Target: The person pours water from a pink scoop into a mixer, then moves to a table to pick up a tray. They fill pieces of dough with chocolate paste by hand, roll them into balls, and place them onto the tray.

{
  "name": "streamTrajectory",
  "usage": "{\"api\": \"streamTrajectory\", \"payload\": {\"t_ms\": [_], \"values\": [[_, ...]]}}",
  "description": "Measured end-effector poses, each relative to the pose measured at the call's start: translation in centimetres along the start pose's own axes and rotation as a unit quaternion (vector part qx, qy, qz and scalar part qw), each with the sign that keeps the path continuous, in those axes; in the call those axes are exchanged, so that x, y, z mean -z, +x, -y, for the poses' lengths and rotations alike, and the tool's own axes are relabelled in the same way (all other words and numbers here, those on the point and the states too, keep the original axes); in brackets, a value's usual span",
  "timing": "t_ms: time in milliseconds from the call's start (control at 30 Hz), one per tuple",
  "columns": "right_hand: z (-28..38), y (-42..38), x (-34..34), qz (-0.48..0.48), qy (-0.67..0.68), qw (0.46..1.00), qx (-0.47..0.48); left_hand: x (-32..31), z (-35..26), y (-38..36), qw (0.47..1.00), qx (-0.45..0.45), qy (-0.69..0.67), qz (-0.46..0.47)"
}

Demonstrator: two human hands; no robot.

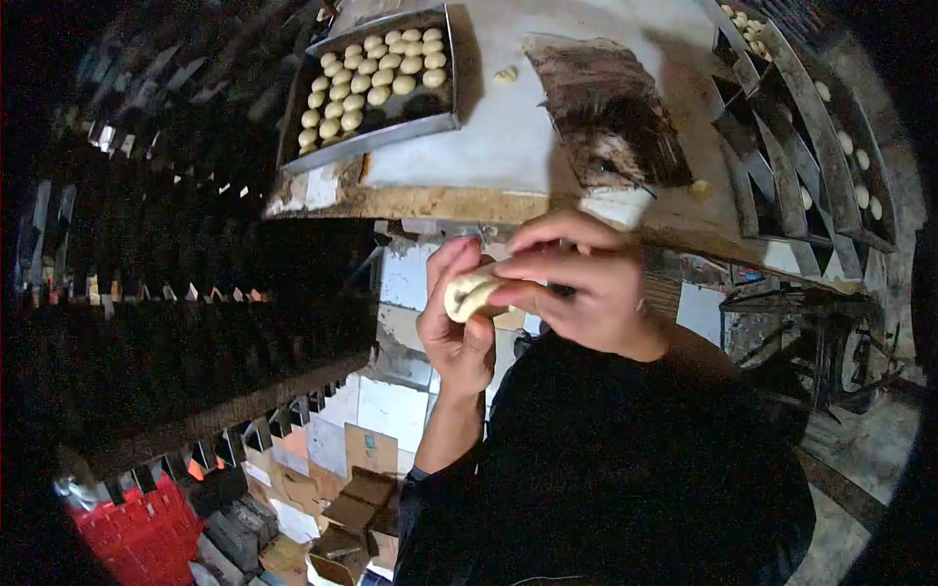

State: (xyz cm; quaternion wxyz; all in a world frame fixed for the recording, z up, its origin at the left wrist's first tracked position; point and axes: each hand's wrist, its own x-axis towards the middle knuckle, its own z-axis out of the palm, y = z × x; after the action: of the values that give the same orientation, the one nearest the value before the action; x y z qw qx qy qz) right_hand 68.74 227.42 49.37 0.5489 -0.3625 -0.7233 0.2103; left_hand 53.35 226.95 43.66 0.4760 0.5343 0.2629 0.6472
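the dough (457,305), a pale folded piece, is in the air just in front of the counter (489,146), near the middle of its near edge. the left hand (452,344) has it gripped, fingers and thumb bent around it. the right hand (601,288) comes in from the other side, fingers partly bent, with its lower ones touching the dough; i cannot tell whether they pinch it or only press.

at the left end of the counter sits a metal tray (371,145) with pale dough balls (382,77) in loose rows. a small scrap (505,74) of dough lies near the middle of the counter, and just right of that middle a dark brown sheet (606,103) is spread flat. at the right end of the counter more trays (814,117) stand close together, tilted, with a few pale balls in them. a dark metal frame (829,337) stands below the right end of the counter. cartons (371,439) and a red crate (142,527) are well below the left end of the counter.
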Motion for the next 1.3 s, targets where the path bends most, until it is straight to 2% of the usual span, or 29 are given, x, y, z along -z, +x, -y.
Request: {"api": "streamTrajectory", "payload": {"t_ms": [33, 67, 133, 167, 233, 300, 367, 433, 467, 500, 533, 567, 600, 633, 667, 700, 767, 800, 833, 900, 933, 1000, 1033, 1133, 1167, 1200, 1233, 1267, 1300], "values": [[1.0, -0.2, 0.1, 0.026, 0.027, 0.995, -0.093, 0.4, -0.4, -0.7, 0.998, -0.041, 0.046, -0.001], [1.5, -0.5, 0.0, 0.060, 0.143, 0.965, -0.211, 0.8, -0.7, -1.3, 0.992, -0.082, 0.093, 0.000], [2.8, -0.8, 0.5, 0.120, 0.307, 0.860, -0.389, 1.6, -1.7, -2.3, 0.966, -0.137, 0.215, 0.047], [2.8, -1.6, 0.3, 0.105, 0.230, 0.923, -0.289, 1.5, -1.5, -2.2, 0.944, -0.208, 0.247, 0.067], [2.4, -3.2, 0.1, 0.074, 0.037, 0.994, -0.073, 0.6, -1.9, -2.9, 0.907, -0.229, 0.350, 0.047], [5.6, -2.3, 0.6, 0.077, 0.016, 0.995, -0.057, -0.7, -2.6, -3.7, 0.881, -0.203, 0.427, 0.001], [5.3, -4.6, 0.2, 0.064, -0.029, 0.993, -0.091, -1.8, -3.6, -3.6, 0.883, -0.134, 0.447, 0.050], [4.5, -4.8, 2.0, 0.064, -0.099, 0.993, -0.018, -2.5, -3.2, -3.4, 0.908, -0.074, 0.401, 0.092], [4.2, -5.2, 2.8, 0.045, -0.116, 0.992, -0.003, -4.6, -2.7, -2.6, 0.953, -0.113, 0.278, 0.036], [4.2, -4.9, 3.9, 0.027, -0.131, 0.991, 0.012, -6.9, -2.6, -2.4, 0.989, -0.052, 0.141, -0.012], [4.6, -4.9, 5.5, 0.012, -0.130, 0.991, 0.010, -7.3, -1.9, -2.3, 0.999, 0.010, 0.023, 0.037], [5.0, -4.7, 7.1, -0.012, -0.130, 0.991, -0.023, -7.2, -1.2, -2.6, 0.989, 0.077, -0.091, 0.088], [5.6, -4.4, 8.8, -0.037, -0.129, 0.989, -0.057, -7.6, -0.7, -2.7, 0.979, 0.126, -0.114, 0.115], [5.8, -4.3, 10.4, -0.062, -0.124, 0.986, -0.091, -9.5, -0.6, -3.1, 0.947, 0.186, -0.241, 0.101], [5.6, -4.5, 11.9, -0.105, -0.143, 0.975, -0.132, -11.1, 0.4, -2.9, 0.968, 0.125, -0.194, 0.098], [5.2, -5.0, 13.5, -0.092, -0.072, 0.980, -0.162, -12.7, 1.6, -2.6, 0.983, 0.061, -0.147, 0.094], [4.2, -6.7, 16.6, -0.062, 0.073, 0.972, -0.214, -15.6, 3.2, -0.9, 0.980, -0.066, -0.029, 0.183], [2.7, -7.6, 18.0, -0.082, -0.071, 0.991, -0.079, -18.0, 3.3, 0.1, 0.978, -0.102, -0.029, 0.181], [2.6, -7.5, 19.6, -0.108, -0.093, 0.989, -0.038, -20.7, 3.0, 1.2, 0.974, -0.137, -0.028, 0.177], [2.9, -6.9, 23.0, -0.155, -0.136, 0.978, 0.042, -26.7, 2.8, 1.8, 0.987, -0.127, -0.014, 0.098], [2.4, -7.1, 24.8, -0.158, -0.165, 0.971, 0.066, -28.2, 3.9, 1.9, 0.983, -0.141, -0.013, 0.113], [1.1, -8.0, 29.3, -0.170, -0.115, 0.973, 0.107, -34.0, 2.5, 1.7, 0.993, -0.013, -0.097, 0.068], [0.6, -8.4, 31.6, -0.173, -0.092, 0.972, 0.128, -36.6, 2.9, 2.3, 0.987, -0.030, -0.106, 0.115], [0.1, -9.5, 37.2, -0.085, -0.075, 0.994, 0.013, -42.0, 4.1, 6.0, 0.926, -0.159, -0.109, 0.325], [0.1, -9.8, 38.6, -0.051, -0.066, 0.996, -0.029, -43.2, 3.9, 6.4, 0.922, -0.168, -0.103, 0.333], [0.1, -9.4, 39.7, -0.089, -0.123, 0.987, -0.054, -44.5, 3.7, 6.8, 0.918, -0.177, -0.098, 0.340], [0.3, -9.3, 41.2, -0.107, -0.171, 0.979, -0.039, -45.6, 4.3, 7.0, 0.927, -0.178, -0.097, 0.316], [0.6, -9.1, 43.0, -0.127, -0.218, 0.967, -0.024, -46.5, 5.0, 5.7, 0.979, -0.065, -0.092, 0.167], [1.1, -8.9, 44.5, -0.145, -0.264, 0.953, -0.008, -47.6, 4.8, 5.7, 0.987, -0.041, -0.028, 0.155]]}}
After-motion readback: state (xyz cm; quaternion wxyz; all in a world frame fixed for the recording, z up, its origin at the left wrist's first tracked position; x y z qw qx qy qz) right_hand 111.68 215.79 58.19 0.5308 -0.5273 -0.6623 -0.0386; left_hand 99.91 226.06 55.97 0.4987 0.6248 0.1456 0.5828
